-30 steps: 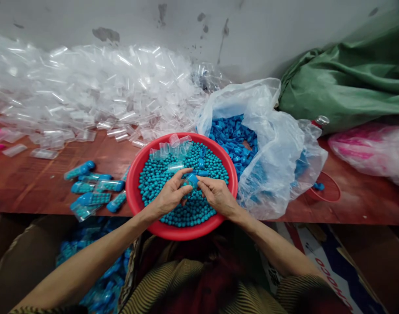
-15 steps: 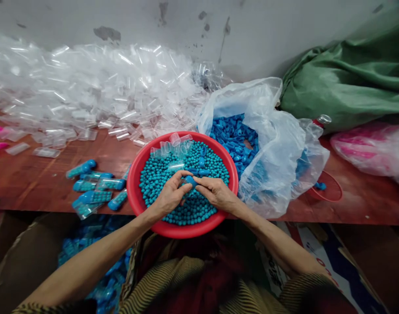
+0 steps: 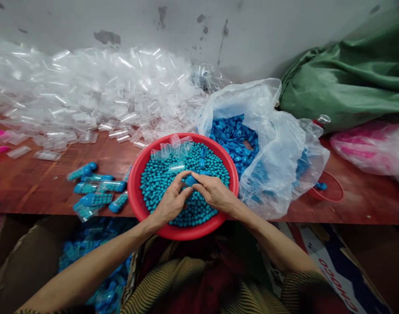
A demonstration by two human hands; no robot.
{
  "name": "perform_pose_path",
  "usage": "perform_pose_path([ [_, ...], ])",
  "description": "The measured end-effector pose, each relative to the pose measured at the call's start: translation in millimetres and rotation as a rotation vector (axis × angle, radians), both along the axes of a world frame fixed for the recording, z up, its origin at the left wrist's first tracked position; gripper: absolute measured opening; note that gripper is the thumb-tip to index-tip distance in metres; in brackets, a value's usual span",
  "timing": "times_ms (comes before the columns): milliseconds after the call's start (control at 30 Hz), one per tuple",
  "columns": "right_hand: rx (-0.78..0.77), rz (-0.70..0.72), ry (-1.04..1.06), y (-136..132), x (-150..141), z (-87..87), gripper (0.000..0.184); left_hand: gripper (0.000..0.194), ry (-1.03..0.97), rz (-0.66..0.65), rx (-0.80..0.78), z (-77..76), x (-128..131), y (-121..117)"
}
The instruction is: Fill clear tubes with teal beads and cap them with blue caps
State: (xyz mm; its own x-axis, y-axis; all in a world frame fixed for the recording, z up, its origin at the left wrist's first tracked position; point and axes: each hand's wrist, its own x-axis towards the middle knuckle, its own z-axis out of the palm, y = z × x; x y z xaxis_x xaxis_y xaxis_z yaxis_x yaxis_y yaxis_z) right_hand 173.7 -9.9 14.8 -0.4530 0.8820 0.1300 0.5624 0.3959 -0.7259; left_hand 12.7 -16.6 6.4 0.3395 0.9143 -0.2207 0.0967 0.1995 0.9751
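Note:
Over a red basin (image 3: 134, 192) of small teal beads (image 3: 156, 174), my two hands meet around a blue cap (image 3: 190, 180). My left hand (image 3: 172, 199) is closed on it with thumb and forefinger. The fingers of my right hand (image 3: 217, 193) pinch it from the other side. Whatever joins the cap underneath is mostly hidden by my fingers. Several clear tubes (image 3: 175, 141) lie on the beads at the basin's far side, and another clear tube (image 3: 176, 167) rests just beyond my hands. Loose blue caps (image 3: 202, 163) lie near it.
A heap of clear tubes (image 3: 88, 96) covers the table's back left. Filled blue-capped tubes (image 3: 111, 186) lie left of the basin; more fill a cardboard box (image 3: 32, 248) below. Right stand a plastic bag (image 3: 274, 148) of blue caps, a red basket (image 3: 332, 187) and a green sack (image 3: 343, 83).
My right hand has shifted slightly left, its fingers now further over the blue cap. Both hands stay together above the beads.

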Motion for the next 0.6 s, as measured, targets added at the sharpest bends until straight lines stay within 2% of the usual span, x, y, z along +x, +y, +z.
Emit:
perform_pose_path([
  [67,0.043,0.057,-0.120,-5.7,-4.1,1.8,0.056,0.048,-0.007,0.027,0.018,-1.1,1.4,0.2],
  [167,0.094,0.019,-0.260,-14.7,-11.6,-0.7,0.088,0.044,-0.017,0.025,0.062,-1.2,0.9,3.0],
  [333,0.224,-0.067,-0.373,-21.2,-18.3,-7.6,0.086,0.038,-0.050,-0.060,0.079,1.1,-0.4,4.1],
  [467,0.312,-0.026,-0.439,-18.9,-17.4,-9.3,0.088,0.025,-0.096,0.018,0.069,0.8,5.8,-1.7],
  [600,0.279,0.021,-0.501,-16.0,-18.6,-9.5,0.089,0.014,-0.071,0.114,0.112,-0.1,13.6,-5.4],
])
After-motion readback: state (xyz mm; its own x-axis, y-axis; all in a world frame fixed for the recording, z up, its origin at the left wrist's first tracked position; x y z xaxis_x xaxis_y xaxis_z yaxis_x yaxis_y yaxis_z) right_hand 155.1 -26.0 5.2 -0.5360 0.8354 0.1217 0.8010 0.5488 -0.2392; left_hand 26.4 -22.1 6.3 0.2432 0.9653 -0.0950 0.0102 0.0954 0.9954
